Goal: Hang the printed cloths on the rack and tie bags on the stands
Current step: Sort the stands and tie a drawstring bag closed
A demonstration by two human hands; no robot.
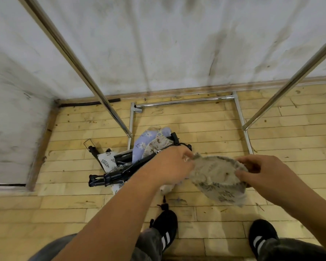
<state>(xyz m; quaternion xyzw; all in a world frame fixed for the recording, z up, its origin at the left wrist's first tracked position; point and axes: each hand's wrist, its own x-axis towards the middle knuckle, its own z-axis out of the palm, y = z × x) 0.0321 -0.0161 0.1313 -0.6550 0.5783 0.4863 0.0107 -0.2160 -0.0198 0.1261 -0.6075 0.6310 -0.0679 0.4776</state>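
A beige cloth with a grey leaf print (217,178) hangs between both my hands above the wooden floor. My left hand (170,164) pinches its left edge. My right hand (262,172) grips its right edge, thumb on top. Below and to the left, a pile on the floor holds a lilac flowered cloth (143,142), a beige animal-print cloth (158,143) and a white leaf-print cloth (107,160). These lie tangled with folded black stands (117,176). The chrome rack (184,101) stands against the wall, its two uprights (79,66) rising past me.
The rack's base frame lies on the floor ahead, its right upright (290,81) slanting up to the right. A white wall (167,38) closes the back and left. My two black shoes (166,228) stand on the floor just below the cloth.
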